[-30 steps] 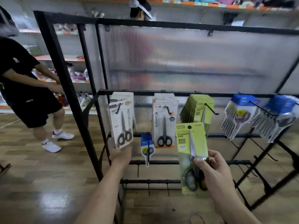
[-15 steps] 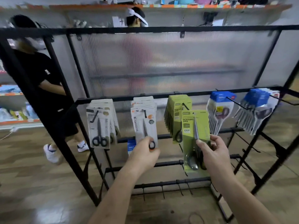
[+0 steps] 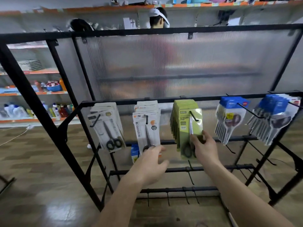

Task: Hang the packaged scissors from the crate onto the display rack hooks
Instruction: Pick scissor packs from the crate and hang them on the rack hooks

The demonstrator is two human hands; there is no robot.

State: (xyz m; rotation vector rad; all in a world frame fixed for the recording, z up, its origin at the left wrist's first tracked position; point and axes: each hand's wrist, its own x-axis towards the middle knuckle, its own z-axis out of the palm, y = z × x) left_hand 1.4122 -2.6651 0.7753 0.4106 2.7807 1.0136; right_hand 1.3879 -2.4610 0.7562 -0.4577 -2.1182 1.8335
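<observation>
5 bunches of packaged scissors hang along the upper rail of the display rack: white packs at the left, white-and-orange packs, a green stack, then 2 blue-topped bunches, the last one cut off by the picture's edge.

My right grip pinches the front green pack low down, thumb on its face and fingers behind it. The pack hangs just in front of the green stack, and the upturned tip of the hook shows across its top, so it sits on the hook. My fingers hide part of the dark handles in the pack.

My left grip is blurred, its fingers loose and apart, holding nothing. It covers the bottom of the front white-and-orange pack; I cannot tell whether my fingertips touch it. 1 small blue pack peeks out beside my left grip on a lower rail, mostly hidden.

Small print on the packs is too soft to read beyond "SCISSORS" and "GRIP". A ribbed panel backs the rack and smears everything behind it. Only the head of another person shows above the top rail.
</observation>
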